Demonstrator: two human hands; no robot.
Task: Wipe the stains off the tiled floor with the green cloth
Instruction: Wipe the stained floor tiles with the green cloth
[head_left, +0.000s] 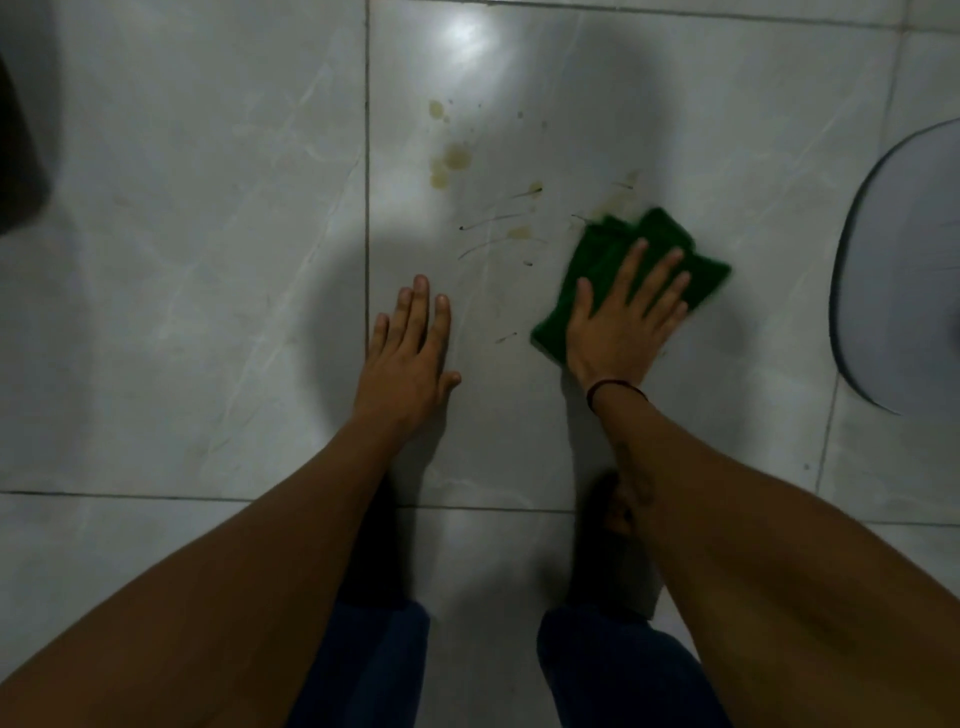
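The green cloth lies folded on the pale tiled floor. My right hand presses flat on the cloth, fingers spread over it. Yellow-brown stains and thin dark streaks mark the tile to the left of the cloth and beyond it. A smeared patch touches the cloth's far edge. My left hand rests flat on the bare tile, left of the streaks, holding nothing.
A pale rounded object lies on the floor at the right edge. A dark object stands at the far left. A bright light reflection shines on the tile beyond the stains. My knees in blue trousers are at the bottom.
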